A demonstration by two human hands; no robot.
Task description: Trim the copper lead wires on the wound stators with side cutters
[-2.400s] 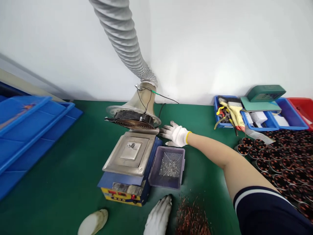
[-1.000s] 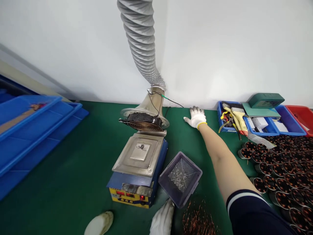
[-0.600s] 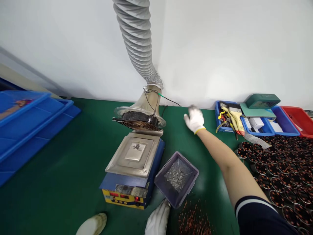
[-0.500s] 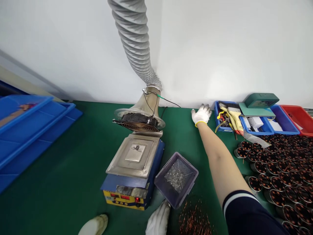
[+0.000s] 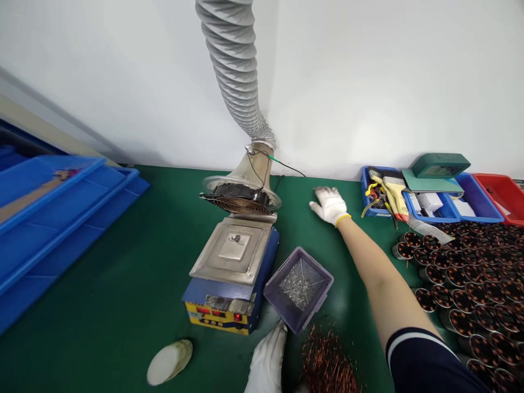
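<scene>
In a white glove with a yellow cuff, my right hand (image 5: 329, 206) lies palm down on the green mat, fingers apart, holding nothing. My left hand (image 5: 267, 357), also gloved in white, rests at the bottom with its fingers stretched out. Its fingertips are beside the lower corner of a purple plastic bin (image 5: 272, 289) that has small clear bits and thin strips inside. Right of the left hand lies a heap of copper wire clippings (image 5: 329, 360). A blue-and-yellow heating unit with a metal plate (image 5: 208, 256) stands left of the bin.
A fan under a fume hose (image 5: 237, 76) is behind the unit. Stacked blue trays (image 5: 73, 207) stand at left, a pale round pad (image 5: 167, 363) in front. Small bins with brushes (image 5: 395, 191) and pliers are at back right, above many copper-wound metal cylinders (image 5: 462, 297).
My right hand has drawn back from the wall, toward me and a little left. My left hand stays by the bin corner. The view has shifted slightly.
</scene>
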